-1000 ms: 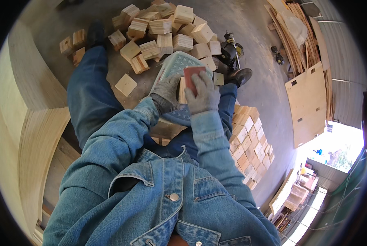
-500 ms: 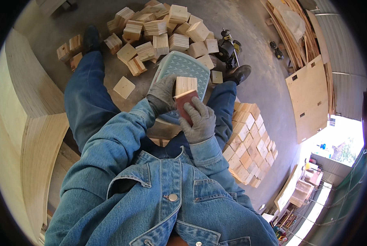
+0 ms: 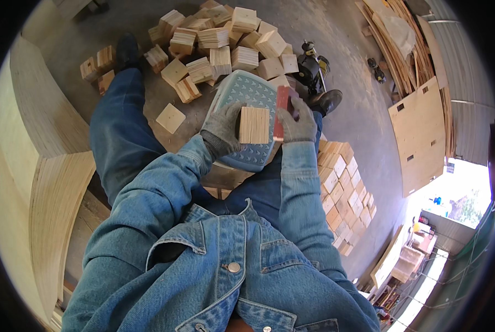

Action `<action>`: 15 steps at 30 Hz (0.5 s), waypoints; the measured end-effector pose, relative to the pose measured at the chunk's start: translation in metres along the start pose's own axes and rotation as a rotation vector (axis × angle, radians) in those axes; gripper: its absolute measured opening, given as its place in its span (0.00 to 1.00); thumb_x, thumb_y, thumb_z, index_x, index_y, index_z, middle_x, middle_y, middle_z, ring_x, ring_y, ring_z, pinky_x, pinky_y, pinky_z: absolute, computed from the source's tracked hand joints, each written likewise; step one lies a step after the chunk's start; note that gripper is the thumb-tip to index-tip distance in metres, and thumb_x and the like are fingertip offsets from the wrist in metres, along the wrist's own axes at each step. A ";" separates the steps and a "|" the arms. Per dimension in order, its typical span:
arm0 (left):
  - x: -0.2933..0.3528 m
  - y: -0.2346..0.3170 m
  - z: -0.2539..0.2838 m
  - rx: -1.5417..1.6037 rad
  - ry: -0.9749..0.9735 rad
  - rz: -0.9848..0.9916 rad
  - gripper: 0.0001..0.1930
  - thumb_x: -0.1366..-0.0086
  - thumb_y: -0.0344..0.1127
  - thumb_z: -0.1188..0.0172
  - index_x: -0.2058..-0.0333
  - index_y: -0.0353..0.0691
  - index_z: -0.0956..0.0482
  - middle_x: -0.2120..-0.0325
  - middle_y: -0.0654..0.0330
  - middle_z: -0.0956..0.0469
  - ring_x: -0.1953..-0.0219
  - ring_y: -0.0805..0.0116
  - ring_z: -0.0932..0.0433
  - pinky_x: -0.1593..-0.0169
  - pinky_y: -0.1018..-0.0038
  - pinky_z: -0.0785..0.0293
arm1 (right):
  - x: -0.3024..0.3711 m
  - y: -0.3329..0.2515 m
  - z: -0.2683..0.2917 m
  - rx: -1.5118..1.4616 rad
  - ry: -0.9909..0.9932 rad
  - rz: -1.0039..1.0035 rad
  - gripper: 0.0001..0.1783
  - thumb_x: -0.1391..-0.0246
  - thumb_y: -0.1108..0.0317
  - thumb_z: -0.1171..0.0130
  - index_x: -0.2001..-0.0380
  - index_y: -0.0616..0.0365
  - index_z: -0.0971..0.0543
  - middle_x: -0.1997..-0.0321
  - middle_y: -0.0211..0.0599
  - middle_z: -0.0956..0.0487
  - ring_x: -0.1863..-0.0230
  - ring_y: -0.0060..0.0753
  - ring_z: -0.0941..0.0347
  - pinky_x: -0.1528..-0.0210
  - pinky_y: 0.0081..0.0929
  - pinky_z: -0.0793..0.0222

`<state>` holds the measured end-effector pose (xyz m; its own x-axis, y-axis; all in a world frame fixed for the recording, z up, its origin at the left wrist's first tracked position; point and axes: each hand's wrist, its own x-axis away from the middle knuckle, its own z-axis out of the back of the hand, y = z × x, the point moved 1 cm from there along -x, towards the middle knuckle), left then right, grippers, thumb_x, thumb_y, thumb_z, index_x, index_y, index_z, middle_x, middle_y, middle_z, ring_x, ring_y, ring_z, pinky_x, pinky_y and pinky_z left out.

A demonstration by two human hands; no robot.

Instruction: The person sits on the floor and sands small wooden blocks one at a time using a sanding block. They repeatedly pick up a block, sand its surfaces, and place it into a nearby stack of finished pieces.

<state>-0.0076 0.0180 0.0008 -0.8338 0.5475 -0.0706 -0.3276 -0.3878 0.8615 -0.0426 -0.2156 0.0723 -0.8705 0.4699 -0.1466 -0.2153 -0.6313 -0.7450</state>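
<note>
Between my knees stands a pale blue-green plastic stool (image 3: 242,91) with a patterned top. Over it my left hand (image 3: 223,130), in a grey glove, grips a square plywood block (image 3: 254,125) by its left side, the layered edge facing up. My right hand (image 3: 298,123), gloved too, is closed round a reddish-brown sanding block (image 3: 281,110). The sanding block is held upright just right of the plywood block, with a narrow gap between them. The fingers on the far side of the plywood block are partly hidden.
Beyond the stool lies a loose heap of plywood blocks (image 3: 214,39); a single block (image 3: 170,118) lies nearer. By my right leg blocks are stacked in rows (image 3: 347,193). A power tool (image 3: 314,66) sits near my right shoe. Large plywood sheets (image 3: 59,166) rise at left.
My right hand has moved right and away from me with the sanding block, off the plywood block's near side. The plywood block now shows its layered face more squarely.
</note>
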 end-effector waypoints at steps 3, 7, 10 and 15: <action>0.007 0.016 0.008 -0.101 0.012 -0.035 0.62 0.65 0.44 0.12 0.30 0.46 0.37 0.34 0.45 0.32 0.32 0.43 0.30 0.28 0.57 0.30 | 0.044 0.017 0.017 -0.201 -0.016 -0.229 0.33 0.53 0.71 0.20 0.42 0.66 0.18 0.41 0.45 0.16 0.41 0.37 0.19 0.37 0.31 0.24; 0.018 0.018 0.011 -0.136 0.107 -0.254 0.59 0.63 0.37 0.14 0.30 0.51 0.36 0.34 0.47 0.31 0.34 0.43 0.28 0.29 0.58 0.28 | 0.092 0.045 0.027 -0.398 -0.078 -0.465 0.34 0.50 0.71 0.20 0.39 0.67 0.21 0.40 0.45 0.17 0.41 0.36 0.20 0.37 0.29 0.24; 0.022 0.024 0.013 -0.131 0.104 -0.322 0.56 0.61 0.28 0.18 0.30 0.54 0.35 0.35 0.48 0.30 0.35 0.43 0.27 0.30 0.59 0.27 | 0.109 0.049 0.028 -0.342 -0.123 -0.445 0.34 0.49 0.70 0.21 0.39 0.65 0.20 0.39 0.45 0.18 0.41 0.36 0.20 0.36 0.30 0.24; 0.029 0.025 0.015 -0.204 0.116 -0.355 0.53 0.58 0.25 0.23 0.30 0.53 0.35 0.36 0.48 0.29 0.36 0.42 0.26 0.32 0.57 0.25 | 0.110 0.038 0.018 -0.418 -0.143 -0.387 0.34 0.50 0.68 0.21 0.39 0.63 0.20 0.38 0.45 0.19 0.39 0.37 0.21 0.35 0.32 0.25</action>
<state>-0.0331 0.0350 0.0282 -0.6943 0.5906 -0.4113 -0.6748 -0.3353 0.6575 -0.1546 -0.1989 0.0401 -0.8206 0.5116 0.2545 -0.3615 -0.1199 -0.9246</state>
